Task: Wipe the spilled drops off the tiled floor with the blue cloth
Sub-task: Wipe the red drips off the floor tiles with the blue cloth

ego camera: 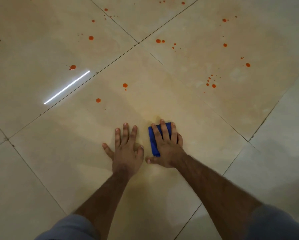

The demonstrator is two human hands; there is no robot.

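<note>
Our right hand [166, 144] pressed the blue cloth [154, 141] flat on the floor [214, 127], fingers straight; left hand [126, 148] lay open just beside. Orange drops [125, 85] sat ahead, untouched; a folded cloth could smear them.

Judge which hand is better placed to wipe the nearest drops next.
Right, probably. The right hand already presses the blue cloth flat; the left hand rests bare on the floor. Nearest drops lie just ahead.

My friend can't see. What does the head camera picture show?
A person's right hand presses a folded blue cloth flat on a beige tiled floor, the left hand resting open beside it. Orange-red drops lie scattered farther ahead, not yet wiped.
</note>
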